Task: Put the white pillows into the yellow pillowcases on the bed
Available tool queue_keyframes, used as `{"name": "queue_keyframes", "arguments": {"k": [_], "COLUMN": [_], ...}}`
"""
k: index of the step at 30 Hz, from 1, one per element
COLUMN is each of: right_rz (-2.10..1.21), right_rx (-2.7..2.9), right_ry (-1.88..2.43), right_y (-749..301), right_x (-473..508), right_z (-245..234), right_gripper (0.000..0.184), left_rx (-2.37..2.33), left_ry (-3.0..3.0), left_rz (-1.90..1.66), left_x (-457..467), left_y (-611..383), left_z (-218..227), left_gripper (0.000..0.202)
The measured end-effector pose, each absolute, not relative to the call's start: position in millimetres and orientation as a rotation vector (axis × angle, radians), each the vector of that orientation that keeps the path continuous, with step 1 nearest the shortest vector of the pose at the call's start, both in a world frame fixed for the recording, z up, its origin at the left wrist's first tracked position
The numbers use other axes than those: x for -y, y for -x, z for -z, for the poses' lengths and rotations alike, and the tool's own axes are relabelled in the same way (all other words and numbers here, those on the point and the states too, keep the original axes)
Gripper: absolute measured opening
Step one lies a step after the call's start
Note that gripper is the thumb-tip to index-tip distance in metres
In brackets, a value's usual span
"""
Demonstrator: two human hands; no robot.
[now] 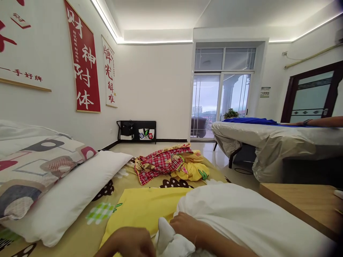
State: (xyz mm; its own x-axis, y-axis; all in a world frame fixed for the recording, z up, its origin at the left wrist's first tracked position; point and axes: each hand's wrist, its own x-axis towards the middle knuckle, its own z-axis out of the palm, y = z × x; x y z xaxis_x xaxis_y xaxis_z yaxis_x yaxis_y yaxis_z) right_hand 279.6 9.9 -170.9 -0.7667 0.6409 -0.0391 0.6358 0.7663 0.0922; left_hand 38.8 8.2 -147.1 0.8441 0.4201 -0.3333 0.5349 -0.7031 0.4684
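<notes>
At the bottom edge my left hand (132, 242) rests closed on the yellow pillowcase (144, 208), beside a corner of white fabric. Just to its right, my right hand (187, 226) grips that bunched corner of the white pillow (241, 217), fingers curled round it. The white pillow lies across the yellow patterned bedsheet (80, 232) in front of me. What the left hand holds, if anything, is hidden.
A long white pillow (72, 192) and a patterned pillow (34, 164) lie on the left. A red checked cloth and yellow fabric (168, 162) are heaped at the bed's foot. A wooden table (308, 203) stands right; another person's arm (318, 122) rests on a second bed (268, 139).
</notes>
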Motion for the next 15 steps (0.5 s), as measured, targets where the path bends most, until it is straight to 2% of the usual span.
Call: {"name": "queue_keyframes", "arguments": {"k": [2,5,7,9,10,12,15], "right_rz": [-0.124,-0.138,-0.148,-0.147,-0.136,-0.133,-0.137], "right_rx": [-2.89,-2.867,-2.89,-2.974,-3.015,-3.039,-2.953], "right_ry": [-1.049,-1.076,-1.137,-1.265,-1.338,-1.403,-1.255], "right_y": [-279,-277,-275,-275,-276,-278,-277], "right_x": [-5,2,8,13,14,12,0], "right_z": [171,158,148,143,144,153,171], "right_gripper": [0.018,0.021,0.034,0.052,0.055,0.043,0.025], "left_rx": [-0.903,-1.183,-1.223,-1.232,-1.235,-1.244,-1.279], "left_ry": [-2.551,-2.643,-2.648,-2.664,-2.673,-2.689,-2.701], "left_rz": [0.253,0.208,0.179,0.112,0.07,0.007,-0.031], "left_x": [-20,-37,-42,-44,-44,-46,-52], "left_y": [-47,-68,-79,-83,-84,-82,-79], "left_z": [139,154,173,191,199,209,215], "left_gripper": [0.031,0.039,0.05,0.044,0.037,0.029,0.028]}}
